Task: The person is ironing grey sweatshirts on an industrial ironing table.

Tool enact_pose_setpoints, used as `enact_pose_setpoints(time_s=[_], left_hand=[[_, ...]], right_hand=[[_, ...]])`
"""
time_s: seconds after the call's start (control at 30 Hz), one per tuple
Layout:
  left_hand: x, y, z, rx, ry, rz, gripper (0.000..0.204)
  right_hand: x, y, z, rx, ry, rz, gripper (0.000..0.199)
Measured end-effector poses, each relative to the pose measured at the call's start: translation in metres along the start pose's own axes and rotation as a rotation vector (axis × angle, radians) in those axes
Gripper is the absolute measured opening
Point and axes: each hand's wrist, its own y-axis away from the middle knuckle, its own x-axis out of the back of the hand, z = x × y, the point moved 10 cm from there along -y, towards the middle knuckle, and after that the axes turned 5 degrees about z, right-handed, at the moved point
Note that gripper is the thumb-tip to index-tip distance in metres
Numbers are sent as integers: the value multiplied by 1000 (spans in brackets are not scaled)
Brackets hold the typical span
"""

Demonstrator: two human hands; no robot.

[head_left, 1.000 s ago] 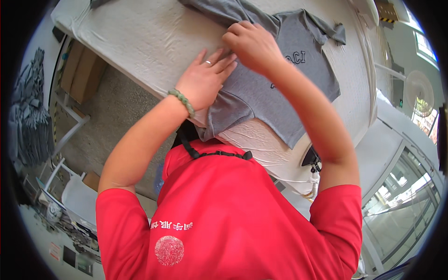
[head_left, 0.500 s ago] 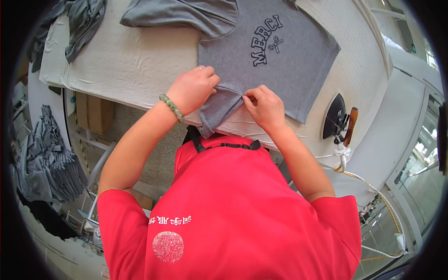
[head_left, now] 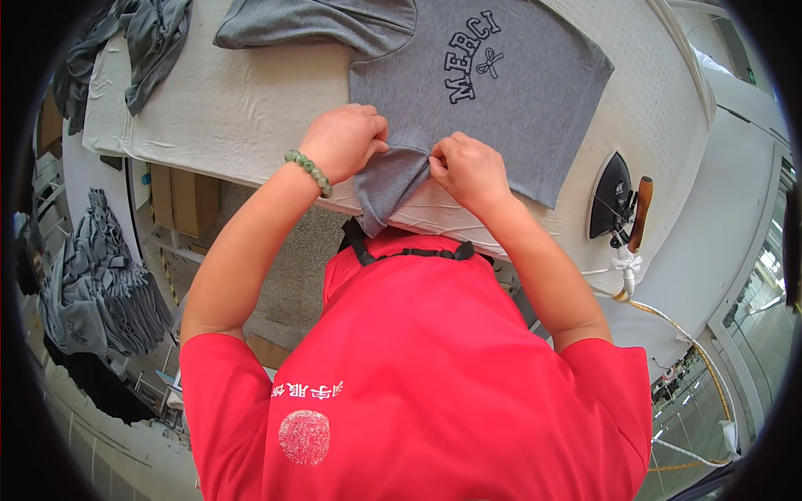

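Observation:
A grey sweatshirt with dark lettering and a small bow on its chest lies spread on the padded ironing table. Its near part is folded over and hangs a little past the table's front edge. My left hand, with a green bead bracelet above it, pinches the cloth at the left of this fold. At the fold's right end, my right hand grips the fabric between thumb and fingers. One sleeve stretches away to the upper left, outside both hands.
A black iron with a wooden handle rests to the right of the sweatshirt, its cord trailing down the right side. Grey garments lie at the table's far left corner. A stack of grey garments hangs at the lower left.
Both hands keep their pinch on the cloth, and the right has shifted slightly up and left. The whole view has moved a little; the fold looks nearly the same.

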Motion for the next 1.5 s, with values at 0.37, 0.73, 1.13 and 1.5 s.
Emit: enact_pose_setpoints(time_s=[0.37, 0.73, 1.13, 1.5], left_hand=[[1, 2, -1, 54, -35, 90, 15], [11, 48, -12, 402, -63, 628, 26], [-65, 182, 9, 867, 625, 598, 27], [-56, 78, -63, 919, 1286, 624, 29]], right_hand=[[-9, -8, 7, -96, -158, -299, 20], [-18, -15, -19, 152, 181, -270, 20], [-43, -68, -72, 653, 205, 38, 68], [-37, -66, -76, 681, 216, 84, 65]])
